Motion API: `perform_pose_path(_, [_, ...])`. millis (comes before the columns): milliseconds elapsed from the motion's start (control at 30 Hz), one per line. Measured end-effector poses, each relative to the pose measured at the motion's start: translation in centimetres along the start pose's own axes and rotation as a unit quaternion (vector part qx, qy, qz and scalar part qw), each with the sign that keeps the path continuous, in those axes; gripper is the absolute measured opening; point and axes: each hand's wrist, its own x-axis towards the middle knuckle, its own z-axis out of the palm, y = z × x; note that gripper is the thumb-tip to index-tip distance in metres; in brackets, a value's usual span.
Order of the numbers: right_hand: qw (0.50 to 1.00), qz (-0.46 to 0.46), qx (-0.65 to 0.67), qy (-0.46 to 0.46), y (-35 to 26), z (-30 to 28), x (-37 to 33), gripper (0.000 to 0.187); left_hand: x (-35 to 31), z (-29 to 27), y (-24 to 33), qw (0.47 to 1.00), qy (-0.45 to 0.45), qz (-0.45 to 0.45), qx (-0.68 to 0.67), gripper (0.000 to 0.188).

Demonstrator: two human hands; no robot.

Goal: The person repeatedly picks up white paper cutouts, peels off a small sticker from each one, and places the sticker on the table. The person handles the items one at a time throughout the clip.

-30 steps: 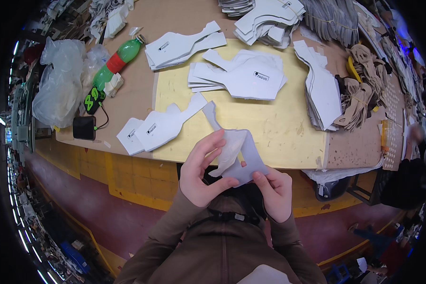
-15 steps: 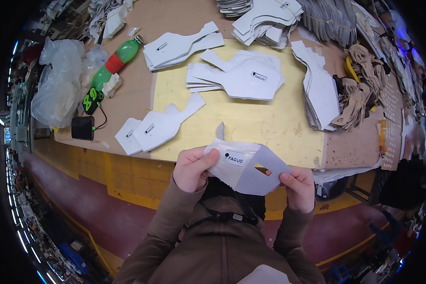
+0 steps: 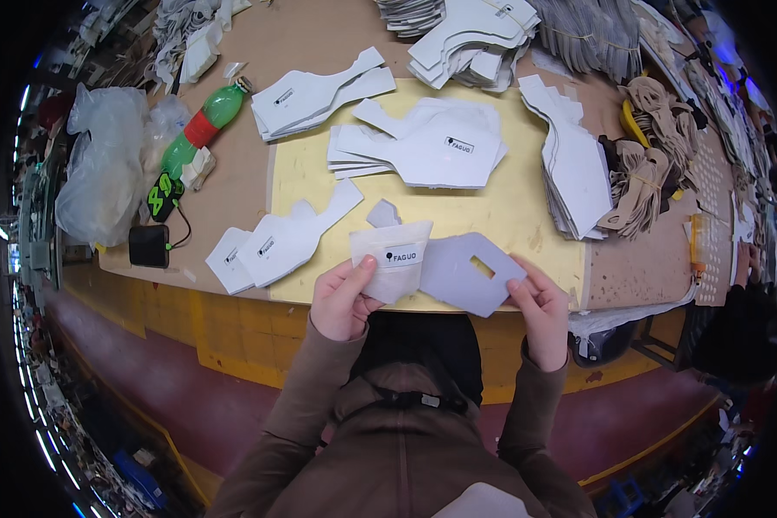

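My left hand pinches a white fabric piece, thumb on top, with a small printed label facing up. My right hand grips the right edge of a flat grey template, which has a rectangular slot near that end. The two pieces meet side by side above the table's near edge, the white one overlapping the template's left end. A small grey tip sticks out beyond the white piece; whether it belongs to the template I cannot tell. Left of them lie white cut pieces bearing similar printed marks.
More stacked white pieces lie on the yellow sheet, at its middle and right. A green bottle, a black phone and a plastic bag sit left. Beige bundles lie right. Another person's hand shows far right.
Both hands have moved slightly away from my body. The white piece and the template have turned, and now lie more side by side, with the slot showing more fully.
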Motion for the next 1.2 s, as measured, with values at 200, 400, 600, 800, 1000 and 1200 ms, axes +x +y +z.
perform_pose_path(200, [0.935,-0.246,-0.234,0.099,-2.5,1.8,-1.2,0.02,0.1,-0.3,-1.4,0.999,0.004,-0.027,-0.043,0.047])
perform_pose_path(400, [0.93,-0.258,-0.241,-0.099,-2.1,6.2,-2.0,0.018,-0.2,0.3,-2.1,0.999,-0.037,-0.006,0.007,0.041])
perform_pose_path(600, [0.93,-0.281,-0.233,-0.051,-1.7,8.3,-1.7,0.015,-0.6,1.0,-2.8,0.995,-0.045,0.055,0.071,0.024])
perform_pose_path(800, [0.916,-0.296,-0.265,-0.049,-1.3,7.7,-2.1,0.017,-1.2,1.8,-2.0,0.982,-0.039,0.053,0.175,0.018])
perform_pose_path(1000, [0.888,-0.346,-0.303,-0.005,-1.3,7.5,-2.2,0.02,-1.0,3.0,-2.0,0.969,-0.058,0.092,0.223,0.015])
perform_pose_path(1200, [0.876,-0.335,-0.346,0.012,-1.4,6.4,-2.1,0.018,-0.2,3.9,-1.8,0.869,-0.102,0.219,0.433,0.012])
